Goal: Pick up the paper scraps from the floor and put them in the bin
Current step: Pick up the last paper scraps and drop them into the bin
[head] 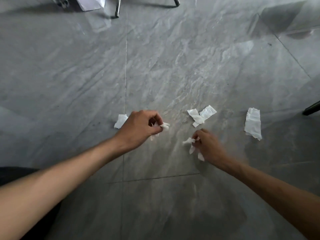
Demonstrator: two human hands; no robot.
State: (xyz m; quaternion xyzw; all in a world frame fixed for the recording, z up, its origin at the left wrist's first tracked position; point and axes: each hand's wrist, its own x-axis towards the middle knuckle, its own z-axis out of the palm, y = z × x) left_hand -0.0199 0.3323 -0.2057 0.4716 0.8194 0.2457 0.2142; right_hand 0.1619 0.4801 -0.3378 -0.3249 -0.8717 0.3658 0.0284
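Grey marbled tile floor [173, 66] fills the view; no bin is seen in frame. Top edge: metal chair legs [118, 7] and a white sheet [91, 2] are cut off, identity of the sheet unclear. A dark object [311, 108] is clipped at the right edge, another dark shape [15, 172] at the lower left, neither identifiable. Both forearms are extended over the floor. Left hand [138, 129] is curled closed, thumb and fingers pinched on crumpled white scraps [163, 126]; how many pieces are bunched inside cannot be told, most are hidden by the fingers. Right hand [207, 144] is blurred, fingers drawn together around several small scraps [189, 141] that stick out left and below; exact grip is hard to make out. Loose on the floor: a long scrap [253, 123] well right of the hands, two crossed scraps [201, 116] overlapping just beyond the right hand, and one scrap [120, 121] partly hidden behind the left hand.
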